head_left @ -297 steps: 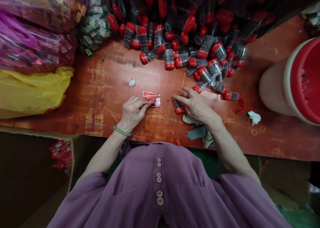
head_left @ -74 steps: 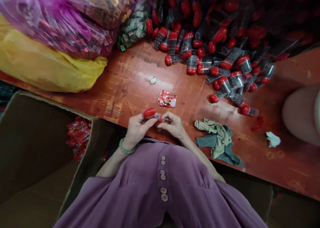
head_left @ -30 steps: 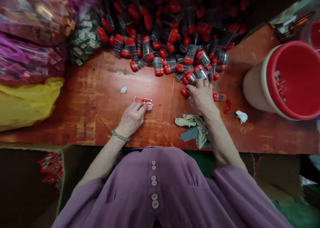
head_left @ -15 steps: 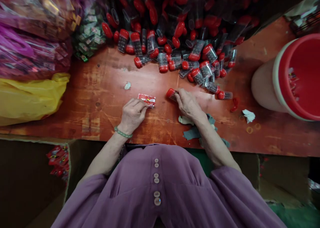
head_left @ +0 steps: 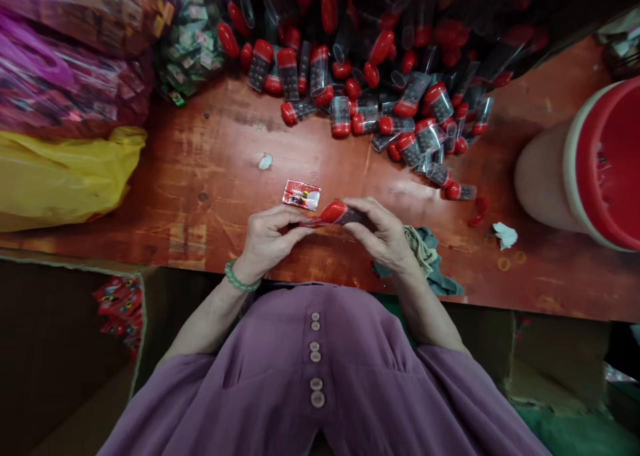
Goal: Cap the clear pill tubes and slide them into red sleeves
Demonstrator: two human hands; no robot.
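Note:
Over the table's front part, my right hand (head_left: 383,233) grips a clear plastic tube with a red cap (head_left: 333,211), the cap turned to the left. Close by on the left, my left hand (head_left: 270,236) pinches a thin red piece, probably a packet (head_left: 314,223), seen nearly edge-on. The cap meets or overlaps this piece; whether they touch is unclear. Flat on the table just beyond my left fingers lies a small red printed packet (head_left: 301,195), touched by neither hand.
A heap of red-capped clear tubes (head_left: 341,116) covers the back. Bags of small packets (head_left: 193,49) and a yellow bag (head_left: 70,176) stand left. A bucket with a red rim (head_left: 587,163) is at right. Cloth scraps (head_left: 433,263) lie beside my right wrist. Open cartons (head_left: 143,329) sit below.
My right hand has brought the tube nearer to me and up against my left hand. My left hand has left the printed packet on the table and now pinches a thin red piece.

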